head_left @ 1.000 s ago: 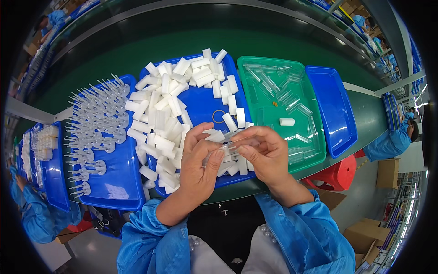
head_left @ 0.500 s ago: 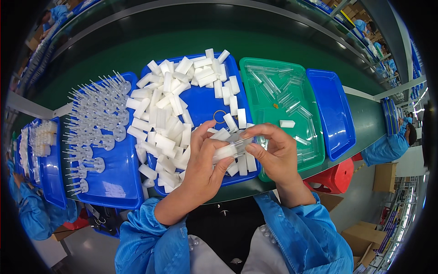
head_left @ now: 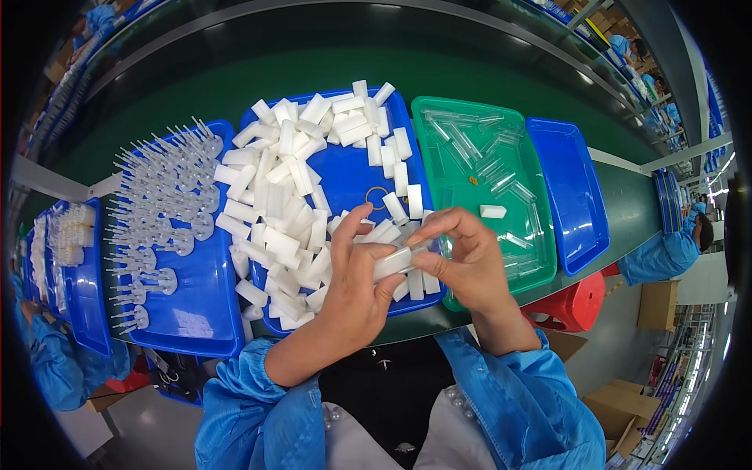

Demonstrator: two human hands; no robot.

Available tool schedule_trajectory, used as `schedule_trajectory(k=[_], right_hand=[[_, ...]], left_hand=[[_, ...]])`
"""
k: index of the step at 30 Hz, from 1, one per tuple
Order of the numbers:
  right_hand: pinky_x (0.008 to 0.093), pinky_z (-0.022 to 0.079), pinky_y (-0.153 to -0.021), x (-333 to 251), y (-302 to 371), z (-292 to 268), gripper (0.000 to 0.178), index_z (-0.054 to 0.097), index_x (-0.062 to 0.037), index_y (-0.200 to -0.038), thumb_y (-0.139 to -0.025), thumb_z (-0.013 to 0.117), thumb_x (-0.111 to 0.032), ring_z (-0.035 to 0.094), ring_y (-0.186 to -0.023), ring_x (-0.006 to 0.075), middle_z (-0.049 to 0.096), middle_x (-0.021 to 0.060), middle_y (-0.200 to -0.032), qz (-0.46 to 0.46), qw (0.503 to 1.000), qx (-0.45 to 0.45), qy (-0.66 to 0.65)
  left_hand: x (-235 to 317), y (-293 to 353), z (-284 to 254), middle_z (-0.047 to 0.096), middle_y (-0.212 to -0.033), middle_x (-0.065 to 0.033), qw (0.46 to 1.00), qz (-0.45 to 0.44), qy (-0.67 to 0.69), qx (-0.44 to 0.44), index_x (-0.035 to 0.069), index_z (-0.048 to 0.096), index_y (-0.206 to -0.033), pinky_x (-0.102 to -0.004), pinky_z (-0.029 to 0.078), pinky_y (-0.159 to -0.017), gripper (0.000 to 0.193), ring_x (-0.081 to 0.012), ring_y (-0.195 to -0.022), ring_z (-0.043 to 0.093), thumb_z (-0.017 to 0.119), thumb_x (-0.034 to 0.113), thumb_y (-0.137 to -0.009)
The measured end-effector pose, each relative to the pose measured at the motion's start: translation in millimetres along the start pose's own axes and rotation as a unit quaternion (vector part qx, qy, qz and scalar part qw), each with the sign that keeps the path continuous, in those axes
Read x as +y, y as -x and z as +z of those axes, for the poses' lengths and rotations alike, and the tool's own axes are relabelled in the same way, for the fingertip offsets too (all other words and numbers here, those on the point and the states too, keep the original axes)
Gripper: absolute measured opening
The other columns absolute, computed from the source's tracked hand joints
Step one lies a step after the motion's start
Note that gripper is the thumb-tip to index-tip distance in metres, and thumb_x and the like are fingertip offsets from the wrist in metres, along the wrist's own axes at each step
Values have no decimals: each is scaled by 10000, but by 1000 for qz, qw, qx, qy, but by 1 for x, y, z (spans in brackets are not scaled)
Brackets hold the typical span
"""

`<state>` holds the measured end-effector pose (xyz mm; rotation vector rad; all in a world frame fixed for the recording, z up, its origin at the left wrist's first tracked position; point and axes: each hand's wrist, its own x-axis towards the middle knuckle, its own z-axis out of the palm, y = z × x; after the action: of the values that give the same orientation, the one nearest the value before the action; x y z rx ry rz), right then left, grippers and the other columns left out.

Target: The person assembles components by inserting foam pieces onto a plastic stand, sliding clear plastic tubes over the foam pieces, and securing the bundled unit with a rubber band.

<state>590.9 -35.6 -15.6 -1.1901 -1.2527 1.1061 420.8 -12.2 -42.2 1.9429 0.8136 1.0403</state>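
Observation:
Over the near right part of the middle blue tray [head_left: 342,176], my two hands meet. Between the thumb and fingers of my left hand [head_left: 356,282] is a white foam-like block [head_left: 392,265]. My right hand [head_left: 470,262] pinches a clear plastic tube [head_left: 419,247] at the block's right end. The block lies at least partly inside the tube; fingers hide how far in it sits. Many similar white blocks [head_left: 274,200] are heaped in the tray below and left of my hands.
At left, a blue tray [head_left: 192,313] carries clear round-based parts with upright stems [head_left: 168,188]. On the right, a green tray [head_left: 540,266] holds clear tubes [head_left: 462,145] and one white block [head_left: 493,211]. Beyond it lies another blue tray [head_left: 576,196]. A red stool [head_left: 576,305] stands below.
My right hand has moved slightly left, closer to my left hand, and the clear tube has shifted with it along the white block. The trays look the same.

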Motion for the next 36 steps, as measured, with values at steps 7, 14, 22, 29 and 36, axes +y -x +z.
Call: schedule_trajectory(k=[7,14,22,29,36], right_hand=[[273,433,-797,5,5,9,238,615,-29,-884,-704,758,-90,578,-863,132,615,55,-889,24,1000,-6,6],[285,442,-790,-8,4,-5,217,644,-34,-950,-748,709,-79,599,-902,160,639,86,-959,12,997,-77,-9],[305,431,-803,-1,17,3,195,658,-43,-964,-795,670,-140,633,-868,197,678,87,-929,1,996,-22,89],[245,469,-733,-12,5,-18,227,665,-39,-1003,-779,674,-78,628,-851,142,677,96,-919,60,992,-103,-30],[237,456,-640,-13,0,-29,126,710,-50,-857,-732,714,-68,610,-720,115,681,73,-750,30,983,-154,99]], left_hand=[[-4,0,1,280,-1330,-245,998,52,-31,22,26,435,-1022,-462,345,-924,262,-349,-1084,419,594,137,-844],[-4,-2,-7,256,-1321,-267,999,33,20,-29,22,416,-1013,-467,363,-909,333,-387,-1093,405,653,60,-781],[-5,-1,0,305,-1308,-229,999,49,9,6,51,417,-978,-448,350,-914,284,-331,-1084,415,627,164,-823],[-4,-2,-7,311,-1281,-238,996,24,71,-47,36,415,-981,-452,352,-908,316,-349,-1065,409,652,83,-778],[-1,-1,-6,305,-1280,-237,994,26,55,-92,46,401,-980,-446,349,-914,316,-351,-1065,405,644,68,-780]])
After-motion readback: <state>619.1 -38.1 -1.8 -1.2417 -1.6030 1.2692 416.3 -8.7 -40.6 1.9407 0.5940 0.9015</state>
